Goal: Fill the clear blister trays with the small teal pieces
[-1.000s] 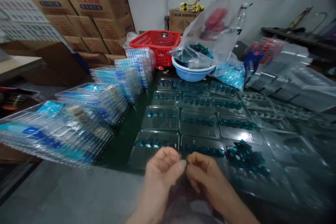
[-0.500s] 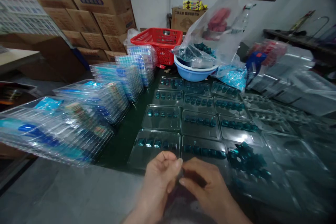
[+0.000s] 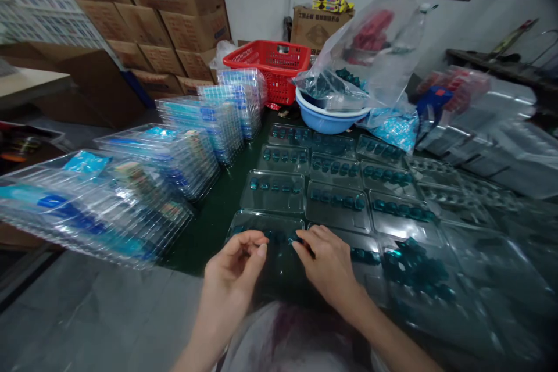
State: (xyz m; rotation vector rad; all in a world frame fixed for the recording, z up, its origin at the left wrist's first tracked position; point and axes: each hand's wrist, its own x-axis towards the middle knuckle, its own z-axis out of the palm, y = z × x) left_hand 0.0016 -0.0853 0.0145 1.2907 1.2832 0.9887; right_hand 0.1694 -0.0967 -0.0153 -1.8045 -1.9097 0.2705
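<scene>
Now the right hand (image 3: pixel 325 256) pinches a teal piece (image 3: pixel 293 239) at a clear tray (image 3: pixel 279 222); whether the curled left hand (image 3: pixel 235 270) grips anything, I cannot tell.

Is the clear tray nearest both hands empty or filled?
Partly filled: the tray holds teal pieces in a row toward its far side; the left hand covers part.
</scene>
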